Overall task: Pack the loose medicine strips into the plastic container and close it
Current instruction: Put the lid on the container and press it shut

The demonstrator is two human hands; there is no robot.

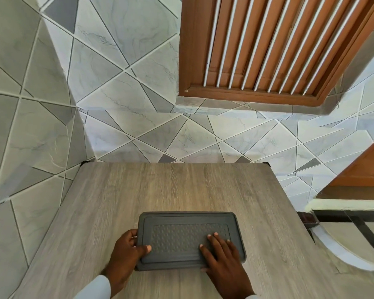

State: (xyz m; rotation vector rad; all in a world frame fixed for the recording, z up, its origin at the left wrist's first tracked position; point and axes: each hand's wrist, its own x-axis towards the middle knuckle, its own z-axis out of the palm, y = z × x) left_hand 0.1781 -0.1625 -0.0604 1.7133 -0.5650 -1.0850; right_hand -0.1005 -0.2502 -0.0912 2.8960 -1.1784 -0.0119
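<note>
grey desk (117, 201): lidded container (190, 229) lies crosswise; left hand (125, 253) grips its left end, right hand (222, 255) flat on lid, fingers (212, 238) spread.

Container lid (190, 238): matt grey plastic, dimpled centre panel, smooth rim. Table (160, 190): matt grey wood-grain top. Wall tiles (117, 93) at 12 o'clock: glossy, marble-veined.

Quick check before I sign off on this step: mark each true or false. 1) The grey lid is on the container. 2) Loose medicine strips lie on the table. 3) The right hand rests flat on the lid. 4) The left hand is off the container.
1) True: the grey lid covers the container.
2) False: no strips show on the table.
3) True: the right hand lies flat on it.
4) False: the left hand grips the lid's left edge.
</note>
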